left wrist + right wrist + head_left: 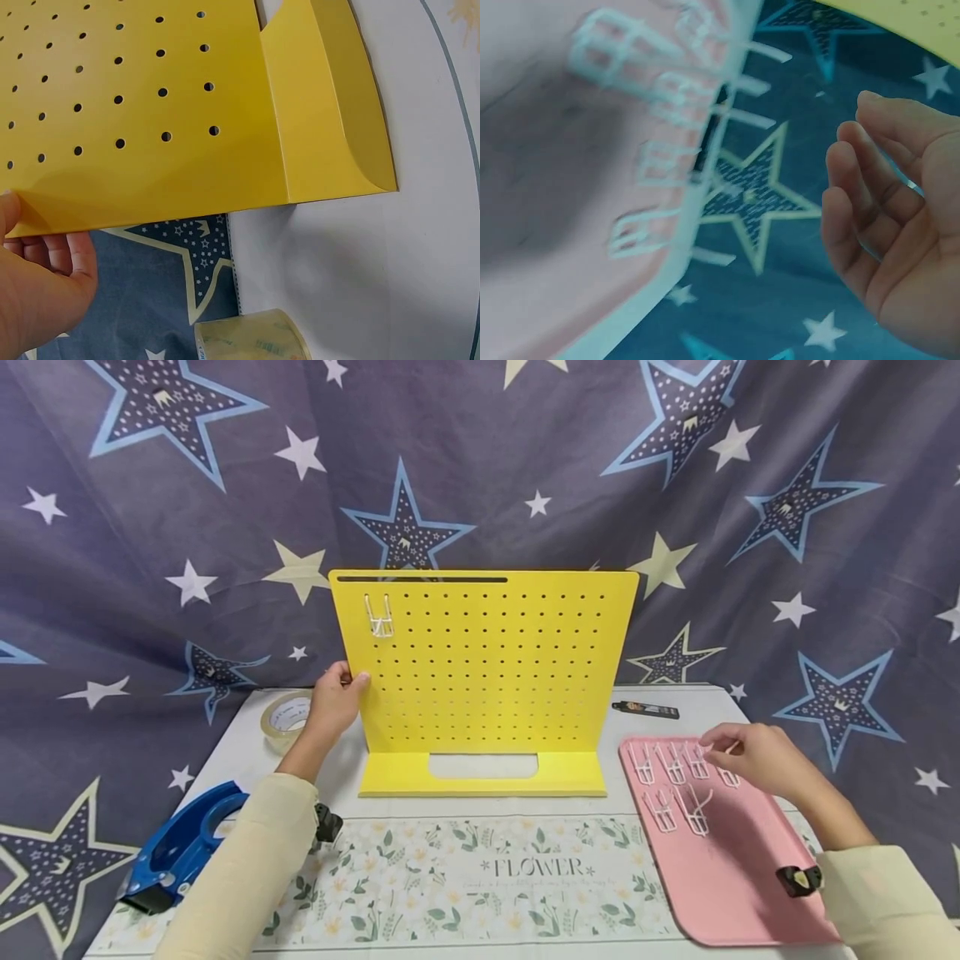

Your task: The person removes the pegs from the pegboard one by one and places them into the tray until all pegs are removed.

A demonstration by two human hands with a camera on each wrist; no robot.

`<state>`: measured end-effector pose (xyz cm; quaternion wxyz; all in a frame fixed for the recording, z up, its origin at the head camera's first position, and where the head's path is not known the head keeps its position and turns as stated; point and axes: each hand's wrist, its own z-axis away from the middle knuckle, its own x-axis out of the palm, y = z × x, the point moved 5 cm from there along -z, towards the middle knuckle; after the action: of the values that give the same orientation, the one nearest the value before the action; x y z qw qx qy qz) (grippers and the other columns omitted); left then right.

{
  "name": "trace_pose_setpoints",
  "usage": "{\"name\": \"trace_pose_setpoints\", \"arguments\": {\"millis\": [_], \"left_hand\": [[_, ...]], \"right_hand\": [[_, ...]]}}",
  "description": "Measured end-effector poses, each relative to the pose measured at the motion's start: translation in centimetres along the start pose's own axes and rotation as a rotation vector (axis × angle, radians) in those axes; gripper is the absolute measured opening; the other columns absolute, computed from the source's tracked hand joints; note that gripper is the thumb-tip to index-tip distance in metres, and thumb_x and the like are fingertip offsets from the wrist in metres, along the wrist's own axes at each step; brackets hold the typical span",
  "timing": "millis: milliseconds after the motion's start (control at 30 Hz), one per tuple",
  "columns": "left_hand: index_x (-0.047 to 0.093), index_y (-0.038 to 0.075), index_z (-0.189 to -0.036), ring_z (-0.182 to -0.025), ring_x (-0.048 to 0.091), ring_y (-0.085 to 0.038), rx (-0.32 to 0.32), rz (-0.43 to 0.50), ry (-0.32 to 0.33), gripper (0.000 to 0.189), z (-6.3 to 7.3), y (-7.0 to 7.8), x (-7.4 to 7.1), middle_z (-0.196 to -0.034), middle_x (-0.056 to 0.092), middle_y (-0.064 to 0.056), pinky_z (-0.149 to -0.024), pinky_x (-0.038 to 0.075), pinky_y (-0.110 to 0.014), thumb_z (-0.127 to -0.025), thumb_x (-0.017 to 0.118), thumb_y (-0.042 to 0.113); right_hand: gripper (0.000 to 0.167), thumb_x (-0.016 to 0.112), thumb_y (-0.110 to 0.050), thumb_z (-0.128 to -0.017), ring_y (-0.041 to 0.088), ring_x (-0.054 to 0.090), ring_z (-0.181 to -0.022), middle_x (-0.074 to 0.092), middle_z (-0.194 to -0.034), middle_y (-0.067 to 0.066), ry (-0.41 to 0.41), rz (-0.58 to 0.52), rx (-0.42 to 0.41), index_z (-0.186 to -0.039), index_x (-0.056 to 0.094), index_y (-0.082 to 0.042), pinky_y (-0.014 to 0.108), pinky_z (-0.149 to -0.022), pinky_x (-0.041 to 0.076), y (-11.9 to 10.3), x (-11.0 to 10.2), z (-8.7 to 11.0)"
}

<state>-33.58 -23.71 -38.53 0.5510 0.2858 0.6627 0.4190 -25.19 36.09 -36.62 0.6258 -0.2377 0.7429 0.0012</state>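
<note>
A yellow pegboard (495,693) stands upright on its foot at the middle of the table. My left hand (337,697) grips its left edge, thumb on the front face and fingers behind, as the left wrist view also shows. One white wire hook (381,625) hangs in the board's top left holes. My right hand (753,756) hovers over the far edge of a pink tray (738,893), fingers loosely bent, with nothing seen between them in the right wrist view. Several more white wire hooks (662,814) lie in the tray's far half, some close under the fingertips.
A roll of clear tape (279,739) lies behind my left forearm, and a blue tape dispenser (180,843) stands at the left. Behind the tray is a small black packet (645,709). A star-patterned curtain (480,460) hangs behind the table.
</note>
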Motion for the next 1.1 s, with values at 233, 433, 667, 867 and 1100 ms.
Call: {"name": "trace_pose_setpoints", "arguments": {"millis": [233, 433, 667, 867, 1100], "left_hand": [[0.051, 0.005, -0.133, -0.113, 0.054, -0.03, -0.01, -0.001, 0.006, 0.036, 0.1, 0.0, -0.1, -0.127, 0.056, -0.018, -0.094, 0.046, -0.039, -0.108, 0.049, 0.03], [0.05, 0.005, -0.133, -0.113, 0.054, -0.03, -0.011, -0.003, 0.009, 0.037, 0.1, -0.1, -0.3, -0.127, 0.056, -0.017, -0.094, 0.046, -0.039, -0.108, 0.049, 0.031], [0.051, 0.003, -0.132, -0.112, 0.055, -0.03, 0.0, -0.009, 0.017, 0.036, 0.1, 0.0, -0.5, -0.126, 0.057, -0.018, -0.093, 0.047, -0.039, -0.108, 0.049, 0.031], [0.051, 0.004, -0.13, -0.112, 0.054, -0.029, -0.011, -0.008, 0.014, 0.035, 0.2, 0.0, -0.4, -0.126, 0.056, -0.017, -0.093, 0.046, -0.039, -0.108, 0.049, 0.031], [0.052, 0.002, -0.13, -0.115, 0.056, -0.031, 0.02, -0.017, 0.012, 0.035, 0.1, 0.1, -0.2, -0.127, 0.057, -0.019, -0.095, 0.047, -0.041, -0.108, 0.05, 0.029]], "right_hand": [[0.014, 0.073, -0.013, -0.091, 0.013, 0.068, -0.075, 0.077, -0.087, 0.003, 0.028, -0.014, -0.041, -0.105, 0.076, -0.01, 0.03, -0.065, 0.052, -4.5, -1.2, -3.6], [0.018, 0.071, -0.014, -0.094, 0.018, 0.067, -0.08, 0.076, -0.092, 0.004, 0.027, -0.024, -0.083, -0.111, 0.076, -0.01, 0.034, -0.068, 0.054, -9.5, -1.3, -6.8], [0.017, 0.072, -0.013, -0.093, 0.018, 0.067, -0.076, 0.076, -0.092, 0.006, 0.107, -0.087, -0.159, -0.109, 0.077, -0.009, 0.035, -0.068, 0.055, -15.2, -0.7, -10.8], [0.02, 0.07, -0.016, -0.094, 0.019, 0.07, -0.079, 0.076, -0.096, 0.005, 0.111, -0.114, -0.234, -0.113, 0.076, -0.011, 0.034, -0.069, 0.057, -20.5, 0.2, -13.5], [0.022, 0.067, -0.018, -0.097, 0.017, 0.071, -0.083, 0.076, -0.104, 0.002, 0.093, -0.146, -0.264, -0.118, 0.074, -0.015, 0.034, -0.074, 0.058, -25.6, 1.2, -16.3]]}}
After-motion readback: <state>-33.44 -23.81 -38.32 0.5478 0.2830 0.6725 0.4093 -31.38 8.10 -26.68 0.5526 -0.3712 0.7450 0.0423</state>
